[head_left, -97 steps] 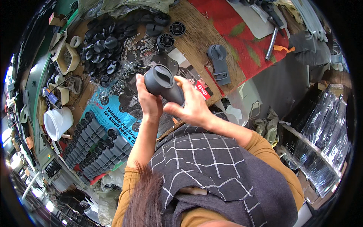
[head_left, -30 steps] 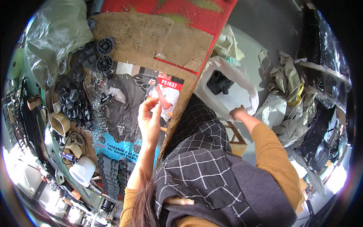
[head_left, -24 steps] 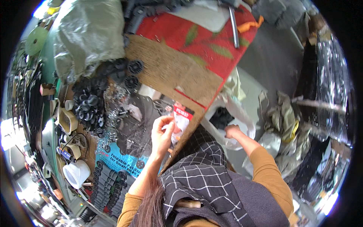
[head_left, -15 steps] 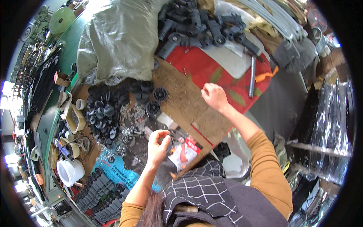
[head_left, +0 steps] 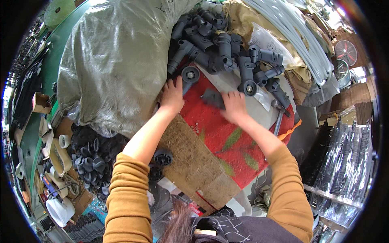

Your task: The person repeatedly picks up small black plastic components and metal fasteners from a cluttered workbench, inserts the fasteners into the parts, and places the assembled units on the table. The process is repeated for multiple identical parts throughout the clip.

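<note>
My left hand (head_left: 172, 98) is at the near end of the pile, beside the grey-green sheet. Its fingers are closed against a dark grey plastic tube fitting with a round end (head_left: 190, 74); part of the fitting is hidden by the hand. To the right, over the red cloth, my right hand (head_left: 235, 106) has its fingers on a dark grey plastic piece (head_left: 213, 99), smeared by motion. Ahead of both hands lies a heap of similar dark grey tube fittings (head_left: 225, 50), some with round ends and screws showing.
A red leaf-patterned cloth (head_left: 227, 141) and a brown board (head_left: 190, 150) cover the work surface. A grey-green plastic sheet (head_left: 109, 69) bulges at the left. Black plastic parts (head_left: 93, 158) lie below it. A hammer-like metal tool (head_left: 278, 121) rests at the right edge.
Both hands have moved forward to the fittings, the left one from over the small parts near me. Each was without a fitting before. The view has shifted toward the heap.
</note>
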`<state>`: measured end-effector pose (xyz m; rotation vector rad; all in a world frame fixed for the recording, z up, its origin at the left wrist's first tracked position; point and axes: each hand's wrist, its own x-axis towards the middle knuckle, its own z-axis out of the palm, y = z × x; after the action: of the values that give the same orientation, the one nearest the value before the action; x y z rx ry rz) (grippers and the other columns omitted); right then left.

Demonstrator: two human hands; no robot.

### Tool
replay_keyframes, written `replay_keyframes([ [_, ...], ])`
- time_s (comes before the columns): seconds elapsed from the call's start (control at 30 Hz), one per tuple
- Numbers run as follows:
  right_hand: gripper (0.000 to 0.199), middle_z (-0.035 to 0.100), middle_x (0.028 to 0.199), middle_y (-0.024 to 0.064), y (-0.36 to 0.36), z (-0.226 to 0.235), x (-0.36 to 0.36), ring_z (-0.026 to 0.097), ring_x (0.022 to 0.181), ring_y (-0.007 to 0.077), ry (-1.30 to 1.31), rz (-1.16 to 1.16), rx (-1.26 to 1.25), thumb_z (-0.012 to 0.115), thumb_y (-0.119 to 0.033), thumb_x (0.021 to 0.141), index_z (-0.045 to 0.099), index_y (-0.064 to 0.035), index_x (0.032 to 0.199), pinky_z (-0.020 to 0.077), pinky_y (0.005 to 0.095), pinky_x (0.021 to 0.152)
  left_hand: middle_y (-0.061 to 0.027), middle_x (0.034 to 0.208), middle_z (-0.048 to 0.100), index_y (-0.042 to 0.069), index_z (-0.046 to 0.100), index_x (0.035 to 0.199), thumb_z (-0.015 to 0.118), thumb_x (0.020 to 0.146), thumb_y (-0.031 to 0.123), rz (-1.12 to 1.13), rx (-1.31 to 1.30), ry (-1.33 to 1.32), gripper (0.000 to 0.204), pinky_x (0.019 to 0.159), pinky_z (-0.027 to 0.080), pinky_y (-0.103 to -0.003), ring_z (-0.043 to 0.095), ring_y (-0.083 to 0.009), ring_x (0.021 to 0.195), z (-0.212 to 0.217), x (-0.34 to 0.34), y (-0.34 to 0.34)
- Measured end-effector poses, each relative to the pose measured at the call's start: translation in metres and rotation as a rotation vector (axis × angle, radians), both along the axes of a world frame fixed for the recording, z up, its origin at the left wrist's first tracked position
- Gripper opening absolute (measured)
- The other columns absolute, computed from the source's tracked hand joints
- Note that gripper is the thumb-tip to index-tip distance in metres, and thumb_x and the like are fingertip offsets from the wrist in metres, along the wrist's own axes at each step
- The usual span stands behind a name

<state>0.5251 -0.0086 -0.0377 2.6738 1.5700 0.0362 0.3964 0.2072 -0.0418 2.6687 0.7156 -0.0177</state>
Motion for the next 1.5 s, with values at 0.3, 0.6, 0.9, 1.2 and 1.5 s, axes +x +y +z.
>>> replay_keyframes([
  [0.3, 0.045, 0.056, 0.113, 0.0158, 0.016, 0.044, 0.037, 0.05, 0.108, 0.0345, 0.234, 0.198, 0.526, 0.071, -0.034, 0.078, 0.057, -0.0032, 0.108, 0.0417, 0.0448, 0.092, -0.026, 0.135, 0.04, -0.005, 0.04, 0.133, 0.075, 0.073, 0.032, -0.256, -0.351, -0.331, 0.079, 0.109, 0.031, -0.043, 0.038, -0.0386, 0.128, 0.029, -0.002, 0.019],
  [0.6, 0.083, 0.042, 0.133, 0.0301, 0.11, 0.028, 0.102, 0.046, 0.122, 0.0441, 0.45, -0.116, 0.257, 0.069, -0.031, 0.074, 0.028, -0.0234, 0.145, 0.0404, 0.0442, 0.103, -0.0283, 0.111, 0.058, 0.007, 0.015, 0.149, 0.053, 0.078, -0.001, 0.068, -0.004, -0.168, 0.08, 0.093, 0.042, -0.05, 0.053, -0.046, 0.103, -0.013, 0.091, 0.052],
  [0.9, 0.08, 0.044, 0.133, 0.0161, 0.012, 0.046, -0.012, 0.043, 0.125, 0.0297, 0.759, -0.317, 0.457, 0.065, -0.008, 0.072, 0.028, -0.0137, 0.143, 0.034, 0.0362, 0.105, -0.0251, 0.118, 0.058, 0.001, 0.03, 0.143, 0.061, 0.07, 0.006, 0.102, -0.554, -0.25, 0.079, 0.092, 0.046, -0.042, 0.057, -0.0361, 0.108, 0.041, -0.021, -0.023],
  [1.2, 0.106, 0.047, 0.127, 0.0222, -0.056, 0.087, -0.162, 0.049, 0.119, 0.0338, 0.772, 0.058, 0.408, 0.073, -0.009, 0.068, 0.007, -0.0115, 0.151, 0.039, 0.0404, 0.102, -0.0058, 0.115, 0.06, -0.003, 0.05, 0.128, 0.063, 0.081, 0.013, 0.622, -1.742, -0.588, 0.051, 0.088, 0.047, -0.028, 0.057, -0.0112, 0.098, 0.074, -0.266, -0.102],
  [1.5, 0.063, 0.05, 0.12, 0.0194, -0.047, 0.046, -0.268, 0.05, 0.107, 0.0362, 0.316, 0.177, 0.181, 0.071, -0.012, 0.075, 0.045, -0.0054, 0.133, 0.0388, 0.0434, 0.097, -0.0102, 0.12, 0.059, 0.0, 0.044, 0.134, 0.073, 0.082, 0.015, 1.057, -1.345, -0.764, 0.062, 0.09, 0.047, -0.029, 0.058, -0.0149, 0.106, 0.034, -0.457, -0.23],
])
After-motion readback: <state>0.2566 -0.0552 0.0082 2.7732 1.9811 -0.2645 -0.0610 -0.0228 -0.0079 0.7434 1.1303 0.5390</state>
